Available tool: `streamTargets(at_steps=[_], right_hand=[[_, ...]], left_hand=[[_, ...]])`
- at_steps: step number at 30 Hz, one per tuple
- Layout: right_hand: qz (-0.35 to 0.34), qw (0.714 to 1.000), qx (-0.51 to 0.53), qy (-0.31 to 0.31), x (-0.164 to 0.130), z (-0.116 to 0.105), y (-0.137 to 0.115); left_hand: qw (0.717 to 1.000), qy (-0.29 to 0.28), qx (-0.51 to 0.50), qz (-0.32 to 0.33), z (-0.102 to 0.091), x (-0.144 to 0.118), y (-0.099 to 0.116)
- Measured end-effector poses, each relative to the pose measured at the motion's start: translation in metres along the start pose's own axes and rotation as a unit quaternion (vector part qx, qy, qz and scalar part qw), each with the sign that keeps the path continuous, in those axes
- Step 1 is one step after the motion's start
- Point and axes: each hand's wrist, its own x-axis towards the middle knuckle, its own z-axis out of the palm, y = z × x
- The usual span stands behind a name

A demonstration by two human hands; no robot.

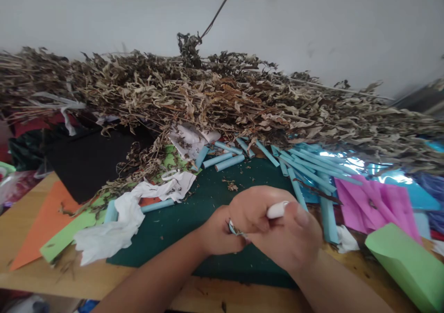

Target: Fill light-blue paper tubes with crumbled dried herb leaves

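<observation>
My right hand (287, 232) is closed around a white tool (276, 209), whose rounded end pokes out above my fingers and points up and to the right; its long axis slants down-left toward the work. My left hand (222, 232) is pinched shut just beside it, the two hands touching, with a small bluish scrap (235, 230) clamped between them at the point where the tool's lower end disappears. I cannot tell what the tool's tip looks like, since my fingers hide it. Both hands are equally close to the scrap.

Under my grip lies a dark green mat (194, 211) on a wooden table (104, 280). Beyond my knuckles a scatter of rolled blue paper tubes (229, 161) fans away to the right, and behind them sits a broad heap of dried leafy stems (222, 100) against a pale wall (312, 21). Left of my grip is crumpled white tissue (114, 225); right of it, pink paper (374, 202) and a green folded sheet (409, 262).
</observation>
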Motion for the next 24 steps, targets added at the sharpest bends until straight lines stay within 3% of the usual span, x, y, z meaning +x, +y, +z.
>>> streamTargets(at_steps=[10, 24], right_hand=[[0.007, 1.0, 0.015, 0.004, -0.001, -0.001, -0.003], [0.026, 0.999, 0.032, 0.029, 0.0, -0.002, 0.001]], left_hand=[[0.998, 0.041, -0.011, 0.039, 0.001, 0.0, -0.011], [0.999, 0.031, -0.025, 0.03, 0.001, 0.0, -0.01]])
